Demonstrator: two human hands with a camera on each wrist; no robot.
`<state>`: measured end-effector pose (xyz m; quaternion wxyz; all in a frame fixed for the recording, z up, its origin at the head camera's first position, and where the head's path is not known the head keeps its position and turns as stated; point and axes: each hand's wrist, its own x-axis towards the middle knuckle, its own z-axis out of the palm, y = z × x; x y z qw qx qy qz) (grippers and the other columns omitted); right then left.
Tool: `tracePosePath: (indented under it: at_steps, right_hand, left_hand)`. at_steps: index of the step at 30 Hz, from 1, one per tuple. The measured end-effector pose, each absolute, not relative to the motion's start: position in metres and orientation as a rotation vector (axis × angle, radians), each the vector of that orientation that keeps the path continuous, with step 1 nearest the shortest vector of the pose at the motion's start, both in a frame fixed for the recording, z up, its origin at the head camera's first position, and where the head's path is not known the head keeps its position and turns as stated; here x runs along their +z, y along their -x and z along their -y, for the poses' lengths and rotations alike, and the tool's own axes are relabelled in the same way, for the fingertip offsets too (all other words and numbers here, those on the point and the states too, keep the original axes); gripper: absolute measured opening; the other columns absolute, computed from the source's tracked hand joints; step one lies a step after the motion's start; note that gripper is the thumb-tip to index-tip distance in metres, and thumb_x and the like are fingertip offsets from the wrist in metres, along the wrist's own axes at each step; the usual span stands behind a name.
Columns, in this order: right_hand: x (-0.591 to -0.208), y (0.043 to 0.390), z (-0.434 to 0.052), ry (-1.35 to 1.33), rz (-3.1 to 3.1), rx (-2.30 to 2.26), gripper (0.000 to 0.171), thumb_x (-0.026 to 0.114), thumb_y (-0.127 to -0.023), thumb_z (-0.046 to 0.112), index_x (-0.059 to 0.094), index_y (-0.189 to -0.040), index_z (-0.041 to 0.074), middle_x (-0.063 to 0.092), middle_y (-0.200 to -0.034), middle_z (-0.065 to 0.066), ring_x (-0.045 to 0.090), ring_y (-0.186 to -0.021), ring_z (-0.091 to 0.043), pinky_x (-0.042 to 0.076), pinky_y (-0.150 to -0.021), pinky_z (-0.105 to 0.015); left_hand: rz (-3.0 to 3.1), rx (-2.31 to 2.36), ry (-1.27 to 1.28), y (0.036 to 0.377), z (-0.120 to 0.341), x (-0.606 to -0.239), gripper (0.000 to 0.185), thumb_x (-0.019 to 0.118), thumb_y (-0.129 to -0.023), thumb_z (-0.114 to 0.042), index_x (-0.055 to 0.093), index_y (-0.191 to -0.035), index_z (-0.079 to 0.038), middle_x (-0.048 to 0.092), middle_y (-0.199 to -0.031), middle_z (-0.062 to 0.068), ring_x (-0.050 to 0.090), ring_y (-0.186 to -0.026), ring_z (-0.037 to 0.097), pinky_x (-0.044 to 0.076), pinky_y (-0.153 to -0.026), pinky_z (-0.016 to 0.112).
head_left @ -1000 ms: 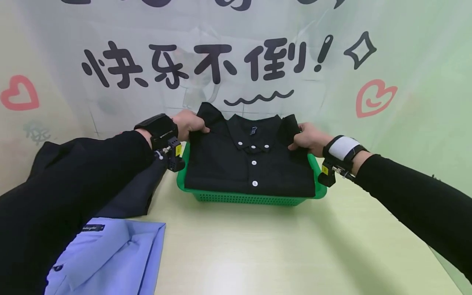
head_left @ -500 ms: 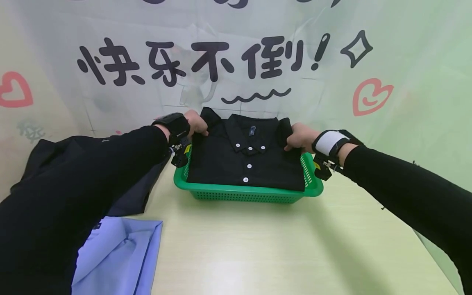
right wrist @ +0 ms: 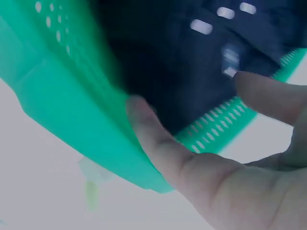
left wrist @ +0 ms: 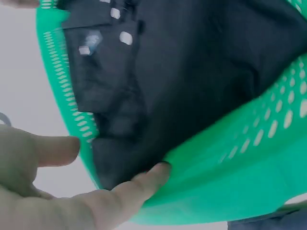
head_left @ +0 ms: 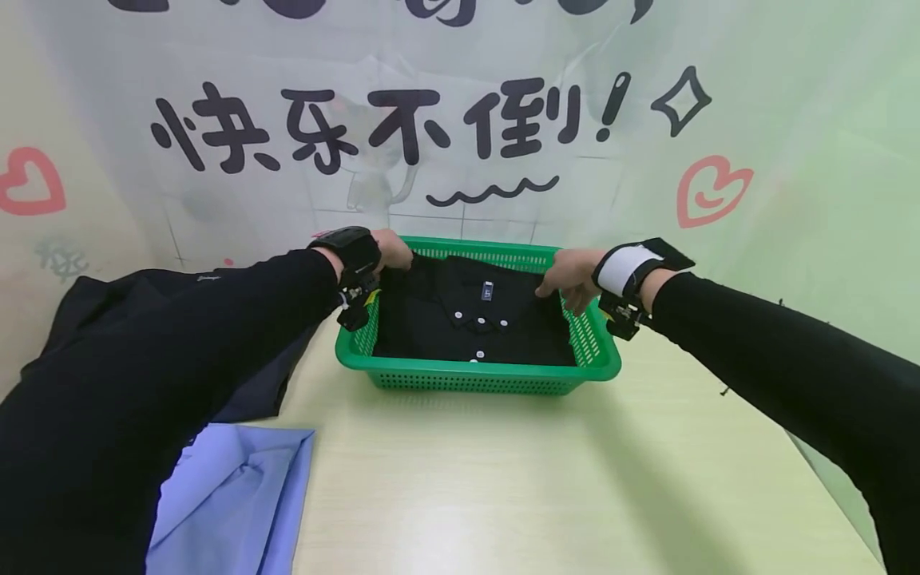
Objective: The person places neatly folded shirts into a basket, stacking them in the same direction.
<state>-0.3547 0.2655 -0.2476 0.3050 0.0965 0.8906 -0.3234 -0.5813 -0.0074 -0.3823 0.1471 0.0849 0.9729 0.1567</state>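
Snugly, shirt point(head_left: 470, 323) fills basket point(head_left: 474, 377).

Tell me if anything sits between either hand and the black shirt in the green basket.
Nothing visible does. The black shirt lies flat inside the green basket. The left hand and right hand are at its far corners, over the basket's rim, fingers at the cloth's edge.

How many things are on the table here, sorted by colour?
Black: 1, the folded black shirt in the basket.
Green: 1, the green basket.
Dark navy: 1, the dark garment left of the basket.
Light blue: 1, the blue shirt at the near left.
Total: 4.
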Motion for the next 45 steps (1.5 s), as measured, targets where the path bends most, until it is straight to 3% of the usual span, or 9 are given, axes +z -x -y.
tracePosePath:
  at_steps: [3,8,13,16,20,23,25,38,45]
  right_hand:
    - [-0.236,0.349,-0.265,-0.232,-2.337,-0.87,0.072,0.051,-0.103,0.019,0.006,-0.154,-0.005,0.021,-0.15,-0.038,0.032,-0.134,-0.052,0.039,-0.102,-0.057]
    - [-0.218,0.333,-0.261,-0.151,-2.4,-0.902,0.071,0.053,-0.102,0.023,0.012,-0.151,-0.006,0.026,-0.147,-0.035,0.032,-0.134,-0.051,0.037,-0.104,-0.057]
    - [-0.215,0.304,-0.253,-0.066,-2.565,-1.039,0.05,0.053,-0.103,0.026,0.041,-0.136,-0.008,0.045,-0.133,-0.023,0.046,-0.124,-0.041,0.044,-0.099,-0.051]
    - [-0.219,0.283,-0.245,-0.032,-2.61,-1.244,0.047,0.052,-0.103,0.027,0.047,-0.135,-0.006,0.05,-0.133,-0.02,0.049,-0.12,-0.035,0.047,-0.097,-0.045]
    - [-0.223,0.253,-0.231,-0.042,-2.56,-1.485,0.044,0.053,-0.103,0.028,0.05,-0.134,-0.003,0.052,-0.132,-0.018,0.05,-0.12,-0.031,0.046,-0.098,-0.041]
    - [-0.23,0.23,-0.224,-0.001,-2.526,-1.652,0.039,0.054,-0.103,0.024,0.052,-0.131,-0.003,0.054,-0.129,-0.017,0.052,-0.118,-0.029,0.047,-0.097,-0.04]
    - [-0.237,0.214,-0.221,0.068,-2.508,-1.758,0.037,0.054,-0.103,0.022,0.052,-0.129,-0.004,0.055,-0.127,-0.016,0.054,-0.116,-0.028,0.048,-0.097,-0.04]
    - [-0.309,0.132,-0.208,0.15,-2.154,-1.917,0.03,0.059,-0.1,0.016,0.055,-0.118,-0.008,0.06,-0.119,-0.021,0.059,-0.113,-0.036,0.05,-0.094,-0.042]
    - [-0.344,0.128,-0.197,0.076,-1.95,-1.912,0.034,0.054,-0.102,0.015,0.052,-0.122,-0.012,0.061,-0.12,-0.024,0.06,-0.111,-0.04,0.05,-0.093,-0.044]
  left_hand:
    - [-2.465,0.922,-0.176,0.499,0.011,-0.314,0.052,0.05,-0.102,-0.019,0.035,-0.146,0.005,0.035,-0.145,0.026,0.045,-0.124,0.038,0.048,-0.093,0.045]
    - [-2.246,1.202,-0.074,0.395,0.016,-0.234,0.065,0.039,-0.105,-0.018,0.001,-0.156,-0.001,0.007,-0.158,0.029,0.016,-0.142,0.046,0.033,-0.108,0.053]
    - [-2.204,1.386,-0.184,0.357,0.033,-0.217,0.058,0.032,-0.107,-0.016,0.003,-0.155,0.0,0.019,-0.151,0.03,0.023,-0.14,0.045,0.032,-0.11,0.048]
    - [-2.269,1.458,-0.265,0.338,0.047,-0.218,0.031,0.033,-0.105,-0.013,0.04,-0.128,0.007,0.034,-0.136,0.024,0.037,-0.129,0.042,0.039,-0.103,0.046]
    - [-2.314,1.528,-0.322,0.306,0.066,-0.218,0.025,0.036,-0.105,-0.015,0.047,-0.111,0.006,0.04,-0.124,0.018,0.043,-0.119,0.036,0.042,-0.102,0.044]
    - [-2.295,1.573,-0.36,0.279,0.08,-0.219,0.046,0.037,-0.107,-0.02,0.033,-0.143,0.009,0.038,-0.138,0.023,0.04,-0.129,0.037,0.039,-0.106,0.045]
    - [-2.31,1.579,-0.38,0.262,0.089,-0.222,0.051,0.038,-0.108,-0.023,0.028,-0.147,0.009,0.036,-0.144,0.025,0.038,-0.133,0.038,0.038,-0.106,0.046]
    - [-2.608,1.453,-0.384,0.183,0.16,-0.286,0.053,0.039,-0.108,-0.035,0.038,-0.143,0.004,0.044,-0.14,0.024,0.047,-0.126,0.04,0.045,-0.097,0.048]
    - [-2.731,1.386,-0.278,0.157,0.216,-0.323,0.05,0.04,-0.107,-0.034,0.044,-0.138,0.005,0.049,-0.135,0.026,0.054,-0.116,0.035,0.056,-0.078,0.026]
